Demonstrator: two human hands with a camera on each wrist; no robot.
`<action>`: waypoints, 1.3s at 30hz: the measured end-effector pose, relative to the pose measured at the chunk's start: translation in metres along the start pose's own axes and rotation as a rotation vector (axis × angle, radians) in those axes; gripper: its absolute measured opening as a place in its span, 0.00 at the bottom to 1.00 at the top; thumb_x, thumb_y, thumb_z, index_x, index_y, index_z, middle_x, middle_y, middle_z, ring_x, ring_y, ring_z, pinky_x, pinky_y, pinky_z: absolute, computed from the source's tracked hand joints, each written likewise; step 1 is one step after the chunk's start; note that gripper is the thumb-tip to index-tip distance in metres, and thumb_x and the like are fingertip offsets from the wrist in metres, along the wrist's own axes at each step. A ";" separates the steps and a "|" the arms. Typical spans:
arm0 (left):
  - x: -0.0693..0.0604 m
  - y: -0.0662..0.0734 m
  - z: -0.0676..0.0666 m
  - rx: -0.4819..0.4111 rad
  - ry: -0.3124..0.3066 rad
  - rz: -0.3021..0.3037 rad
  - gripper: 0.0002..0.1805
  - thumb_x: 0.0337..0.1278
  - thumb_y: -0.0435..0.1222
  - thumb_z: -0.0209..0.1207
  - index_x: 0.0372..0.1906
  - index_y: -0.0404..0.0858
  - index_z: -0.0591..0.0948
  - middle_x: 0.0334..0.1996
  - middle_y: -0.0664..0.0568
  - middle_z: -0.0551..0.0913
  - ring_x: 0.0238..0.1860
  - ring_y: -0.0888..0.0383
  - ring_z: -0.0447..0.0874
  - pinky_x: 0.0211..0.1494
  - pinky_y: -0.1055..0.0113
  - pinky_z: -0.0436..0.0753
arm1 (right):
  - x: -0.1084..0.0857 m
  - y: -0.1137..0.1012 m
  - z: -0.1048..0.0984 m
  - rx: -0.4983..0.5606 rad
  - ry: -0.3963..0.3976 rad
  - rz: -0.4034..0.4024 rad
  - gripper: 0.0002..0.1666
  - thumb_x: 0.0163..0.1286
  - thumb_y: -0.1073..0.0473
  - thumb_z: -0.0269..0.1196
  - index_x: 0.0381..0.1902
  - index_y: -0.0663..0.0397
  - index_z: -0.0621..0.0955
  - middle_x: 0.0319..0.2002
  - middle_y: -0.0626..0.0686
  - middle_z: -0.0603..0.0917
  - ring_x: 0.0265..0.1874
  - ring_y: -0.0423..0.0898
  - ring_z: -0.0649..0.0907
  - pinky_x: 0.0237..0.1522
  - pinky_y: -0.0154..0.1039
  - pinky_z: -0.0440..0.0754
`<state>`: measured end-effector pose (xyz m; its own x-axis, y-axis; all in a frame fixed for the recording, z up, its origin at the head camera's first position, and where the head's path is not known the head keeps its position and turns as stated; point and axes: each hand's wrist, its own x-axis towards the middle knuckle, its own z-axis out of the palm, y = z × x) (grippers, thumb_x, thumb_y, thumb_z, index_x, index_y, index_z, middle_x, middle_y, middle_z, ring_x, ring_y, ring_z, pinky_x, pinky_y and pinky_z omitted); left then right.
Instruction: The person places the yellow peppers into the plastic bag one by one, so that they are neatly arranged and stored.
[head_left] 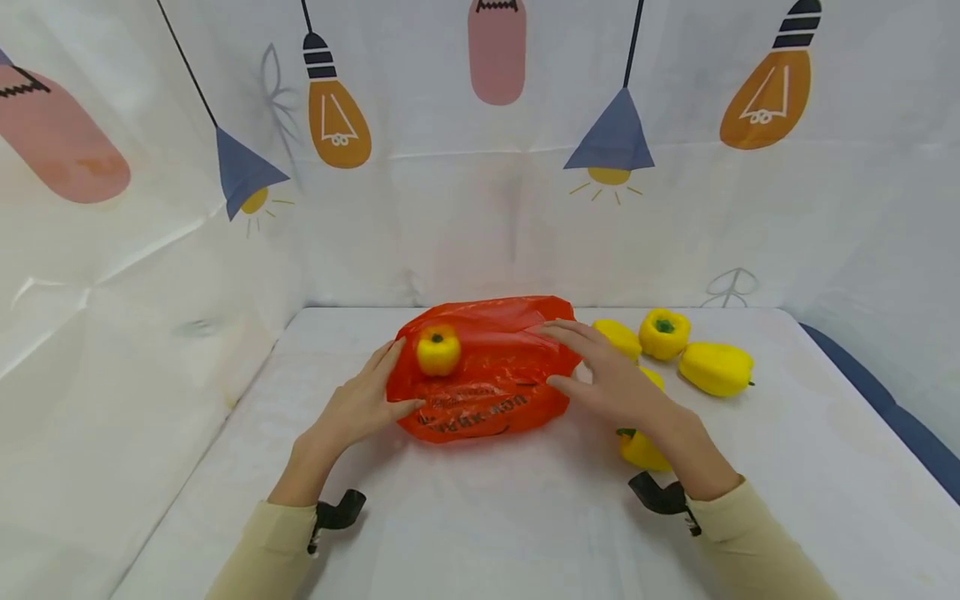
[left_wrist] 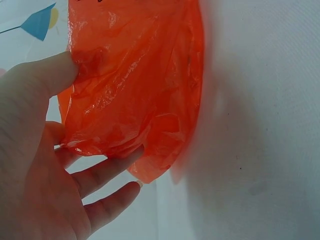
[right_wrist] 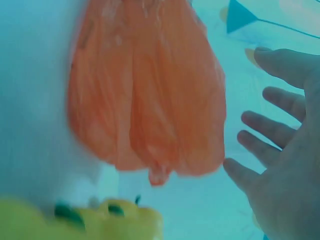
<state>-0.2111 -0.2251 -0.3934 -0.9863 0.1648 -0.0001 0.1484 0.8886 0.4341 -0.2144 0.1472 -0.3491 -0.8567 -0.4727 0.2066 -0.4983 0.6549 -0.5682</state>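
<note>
A crumpled red-orange plastic bag with dark print lies in the middle of the table. One yellow bell pepper shows against its left part; whether it is on or inside the bag I cannot tell. My left hand is at the bag's left edge, thumb at one side and fingers at the other, loosely spread and touching the plastic. My right hand hovers by the bag's right end with fingers spread. In the right wrist view that hand holds nothing, beside the bag.
Several yellow bell peppers lie right of the bag, among them one at the back, one on its side and one near my right wrist. A white cloth wall with printed lamps rises behind the white table.
</note>
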 end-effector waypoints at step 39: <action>-0.002 0.003 -0.004 0.016 -0.007 0.000 0.55 0.56 0.63 0.60 0.81 0.54 0.43 0.81 0.50 0.49 0.65 0.35 0.75 0.63 0.26 0.67 | -0.075 0.058 -0.032 -0.093 -0.061 0.135 0.42 0.65 0.39 0.66 0.74 0.34 0.65 0.74 0.53 0.68 0.71 0.61 0.67 0.63 0.75 0.64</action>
<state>-0.2085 -0.2246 -0.3881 -0.9859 0.1674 -0.0064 0.1494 0.8955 0.4193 -0.1837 0.2395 -0.3722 -0.9084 -0.4098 0.0835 -0.3921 0.7653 -0.5105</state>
